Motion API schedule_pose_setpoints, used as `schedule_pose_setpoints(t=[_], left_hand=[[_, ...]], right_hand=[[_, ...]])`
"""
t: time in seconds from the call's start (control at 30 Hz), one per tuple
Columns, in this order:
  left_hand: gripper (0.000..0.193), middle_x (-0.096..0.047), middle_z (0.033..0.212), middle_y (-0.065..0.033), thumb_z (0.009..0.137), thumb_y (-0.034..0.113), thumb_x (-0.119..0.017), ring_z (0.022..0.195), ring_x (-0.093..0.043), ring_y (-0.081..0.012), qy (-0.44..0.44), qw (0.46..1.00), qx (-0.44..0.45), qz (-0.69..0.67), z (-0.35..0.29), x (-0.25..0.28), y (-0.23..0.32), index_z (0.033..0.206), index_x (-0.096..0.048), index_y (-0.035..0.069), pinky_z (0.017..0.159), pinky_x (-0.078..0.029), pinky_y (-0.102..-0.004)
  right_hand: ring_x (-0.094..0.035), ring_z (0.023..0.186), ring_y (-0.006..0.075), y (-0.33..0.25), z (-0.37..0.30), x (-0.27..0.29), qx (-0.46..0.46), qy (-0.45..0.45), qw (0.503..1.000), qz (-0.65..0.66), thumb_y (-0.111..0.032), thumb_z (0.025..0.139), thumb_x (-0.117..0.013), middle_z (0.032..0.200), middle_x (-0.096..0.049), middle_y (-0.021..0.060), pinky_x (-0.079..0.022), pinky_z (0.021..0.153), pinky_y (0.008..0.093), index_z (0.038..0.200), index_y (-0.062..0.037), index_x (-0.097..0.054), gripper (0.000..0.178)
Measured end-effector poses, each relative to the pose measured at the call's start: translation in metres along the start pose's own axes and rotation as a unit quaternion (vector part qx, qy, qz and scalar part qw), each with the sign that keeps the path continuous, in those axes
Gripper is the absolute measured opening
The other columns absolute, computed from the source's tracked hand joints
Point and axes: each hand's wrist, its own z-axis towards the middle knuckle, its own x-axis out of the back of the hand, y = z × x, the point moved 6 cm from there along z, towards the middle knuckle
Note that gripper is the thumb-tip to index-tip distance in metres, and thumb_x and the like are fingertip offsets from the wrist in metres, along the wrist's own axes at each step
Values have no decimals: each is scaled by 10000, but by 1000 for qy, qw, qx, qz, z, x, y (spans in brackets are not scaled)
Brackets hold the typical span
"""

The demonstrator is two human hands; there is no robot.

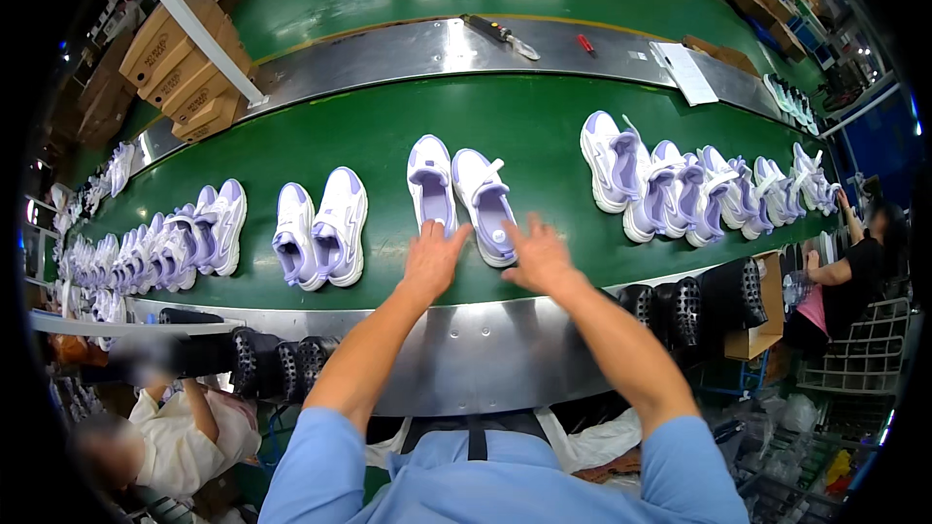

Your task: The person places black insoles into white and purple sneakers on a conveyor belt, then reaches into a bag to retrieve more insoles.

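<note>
In front of me on the green belt stands a pair of white and lavender sneakers, toes pointing away. My left hand [434, 257] reaches to the heel of the left sneaker [430, 157], fingertips at its collar and thumb apart. Beside the heel of the right sneaker [473, 171], my right hand [544, 260] is open with its fingers spread. Its thumb side is close to that shoe; whether they touch I cannot tell. Another matching pair of sneakers [340, 223] stands a little to the left.
Rows of similar sneakers [218, 223] line the belt [388, 116] at left, with more sneakers [670, 184] at right. A metal ledge [359, 58] beyond holds a tool [500, 35] and papers [687, 73]. Cartons [184, 58] are stacked far left. Co-workers sit on both sides; black boots [733, 293] hang nearby.
</note>
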Motion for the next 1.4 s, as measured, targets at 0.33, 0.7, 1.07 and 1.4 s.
schedule_pose_setpoints(t=[0.33, 0.7, 1.07, 1.4], left_hand=[[356, -677, 1013, -233, 862, -32, -553, 1012, -634, -454, -68, 975, -67, -199, -20, 96, 17, 1196, -613, 77, 878, -514, -531], [387, -645, 968, -225, 853, 102, -726, 941, -616, -419, -51, 986, -85, -137, -164, 107, 106, 1220, -623, 32, 769, -535, -511], [312, -681, 940, -262, 805, 53, -697, 890, -670, -458, -36, 982, 20, -186, -92, 23, 88, 1105, -652, -21, 803, -539, -520], [267, -681, 1000, -238, 841, 50, -723, 886, -670, -399, -28, 962, 80, -259, -91, 19, 88, 1086, -689, -48, 790, -524, -454]], right_hand=[[-678, 901, 467, -56, -28, 73, -2, 25, 983, 180, -259, 834, -814, 1001, -629, 262, -571, 779, 545, 1067, -49, -655, 351], [-618, 1038, 395, -102, -215, -26, -54, 130, 972, 187, -145, 811, -750, 1197, -575, 204, -544, 879, 488, 1095, -78, -641, 312], [-642, 1026, 425, 200, -410, 29, -510, 296, 801, 105, -306, 987, -677, 1143, -639, 248, -527, 861, 495, 1264, 43, -611, 450], [-675, 1078, 405, 312, -366, -13, -497, 84, 863, -2, -481, 937, -705, 1166, -669, 228, -557, 884, 513, 1134, -16, -647, 508]])
